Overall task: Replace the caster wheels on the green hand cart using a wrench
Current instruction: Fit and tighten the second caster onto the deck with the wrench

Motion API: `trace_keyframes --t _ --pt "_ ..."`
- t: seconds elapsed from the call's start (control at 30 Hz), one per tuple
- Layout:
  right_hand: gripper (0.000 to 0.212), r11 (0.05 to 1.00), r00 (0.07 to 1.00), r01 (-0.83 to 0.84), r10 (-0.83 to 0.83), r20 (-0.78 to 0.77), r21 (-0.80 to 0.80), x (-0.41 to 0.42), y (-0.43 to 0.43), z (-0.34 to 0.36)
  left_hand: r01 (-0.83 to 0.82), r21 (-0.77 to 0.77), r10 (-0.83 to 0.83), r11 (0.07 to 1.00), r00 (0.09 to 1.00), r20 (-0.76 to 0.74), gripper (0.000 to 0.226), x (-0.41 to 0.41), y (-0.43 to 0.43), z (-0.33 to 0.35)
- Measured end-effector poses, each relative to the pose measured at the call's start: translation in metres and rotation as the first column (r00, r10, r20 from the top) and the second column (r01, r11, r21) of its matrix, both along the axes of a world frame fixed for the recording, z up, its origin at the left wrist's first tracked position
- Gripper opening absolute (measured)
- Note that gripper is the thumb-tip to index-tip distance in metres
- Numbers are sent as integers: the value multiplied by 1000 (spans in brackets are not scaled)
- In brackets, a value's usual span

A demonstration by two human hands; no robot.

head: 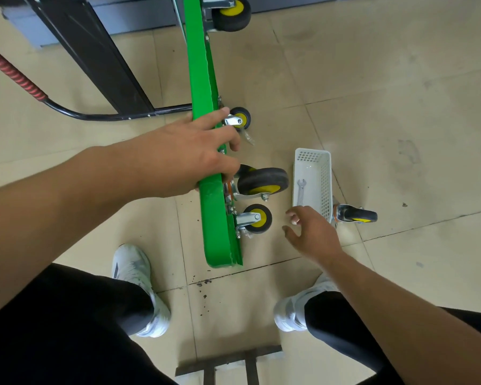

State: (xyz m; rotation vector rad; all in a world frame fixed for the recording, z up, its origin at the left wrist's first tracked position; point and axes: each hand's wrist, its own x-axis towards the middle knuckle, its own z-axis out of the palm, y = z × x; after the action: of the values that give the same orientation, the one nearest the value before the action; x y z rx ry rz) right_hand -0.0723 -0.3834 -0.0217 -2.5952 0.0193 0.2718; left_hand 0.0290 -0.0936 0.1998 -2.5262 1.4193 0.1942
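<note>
- Grips the top edge of the green hand cart (203, 79) with the left hand (189, 157), fingers curled over the deck towards the underside.
- Holds the right hand (313, 232) loose above the floor tiles (400, 107), fingers spread, pinching nothing, apart from the cart.
- Cart on its long edge, running from 12 o'clock to 6 o'clock through mid-frame, underside turned to 3 o'clock.
- At 3 o'clock of the left hand, just beside the fingertips: large caster wheel (263, 181), black tyre and yellow hub, mounted on the underside, between that hand and the basket.
- At 5 o'clock of the same hand: small caster (257, 218), also mounted.
- At 1 o'clock, partly behind the forefinger: second small caster (240, 118).
- At 12 o'clock by the frame edge: another large caster (231, 13).
- At 12 o'clock of the right hand, just beyond the fingertips: white basket (325, 176) on the floor, with a wrench (301, 190) lying flat inside along its left wall.
- At 3 o'clock of the right hand, against the basket's near corner: loose caster (356, 215) on its side; contact unclear.
- At 10 o'clock of the frame: black cart handle with red grip (14, 73), beside a black panel (95, 51).
- At 6 o'clock: white shoes (135, 273), dark crumbs (203, 284), dark metal frame (228, 362).
</note>
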Motion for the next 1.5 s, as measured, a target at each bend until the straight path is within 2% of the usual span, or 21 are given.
trace_keyframes --t 0.27,0.43,0.57,0.8,0.9,1.07,1.3,1.4,1.5 --pt "39 992 994 71 -79 -79 -107 33 -27 -53 8 -8 -8 1000 1000 -1 49 1 5 -4" --pt "41 985 984 42 -69 -162 -165 53 -49 -81 47 -64 -47 997 999 7 48 3 7 -9" --pt "36 966 972 -36 -25 -232 -256 75 -67 -102 47 -95 -47 994 999 0 55 4 5 -11" --pt "23 920 945 -151 27 -327 -362 97 -78 -139 36 -134 -42 990 998 -39 47 3 4 -13" --pt "26 880 923 -229 60 -380 -416 107 -78 -148 14 -129 -22 992 998 -61 49 3 5 -13" --pt "31 848 894 -301 91 -438 -437 118 -76 -164 -21 -115 10 993 995 -95 32 2 2 -12" --pt "16 867 893 -296 102 -438 -401 119 -74 -169 -55 -113 42 992 992 -117 30 2 0 -13" --pt "11 867 892 -302 110 -438 -397 121 -75 -170 -56 -128 42 990 994 -104 19 3 -1 -13" --pt "19 863 896 -293 98 -433 -411 125 -71 -170 -58 -128 44 990 993 -109 20 2 1 -14"
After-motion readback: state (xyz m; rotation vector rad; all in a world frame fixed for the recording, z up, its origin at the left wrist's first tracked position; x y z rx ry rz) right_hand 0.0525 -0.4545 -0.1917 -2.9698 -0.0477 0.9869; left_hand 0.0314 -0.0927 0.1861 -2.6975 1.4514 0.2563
